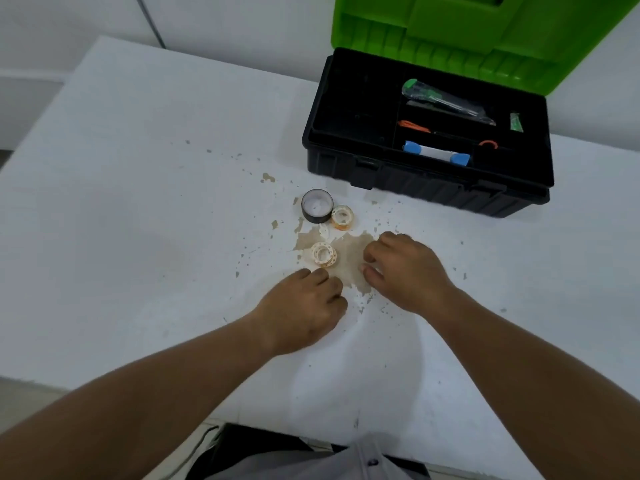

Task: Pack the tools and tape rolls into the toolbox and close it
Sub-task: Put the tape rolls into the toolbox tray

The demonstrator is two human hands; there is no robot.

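Observation:
A black toolbox [346, 168] stands open at the back right, its green lid [467, 36] raised. In its tray lie a bagged green-handled tool [446, 100], an orange-handled tool [414, 127] and a blue-capped white tube [436, 153]. On the table sit a black tape roll [317, 206], a small clear roll [342, 217] touching it, and another clear roll [323, 253] nearer me. My left hand [304, 308] rests knuckles up just below that nearer roll, fingers curled, holding nothing. My right hand [405, 268] hovers to the right of it, fingers loosely bent and apart.
The white table [138, 220] has chipped brown patches around the rolls. Its left edge runs diagonally toward a wall behind. The toolbox's left tray compartment [356, 109] holds nothing visible. A dark bag and cable lie below the table's near edge.

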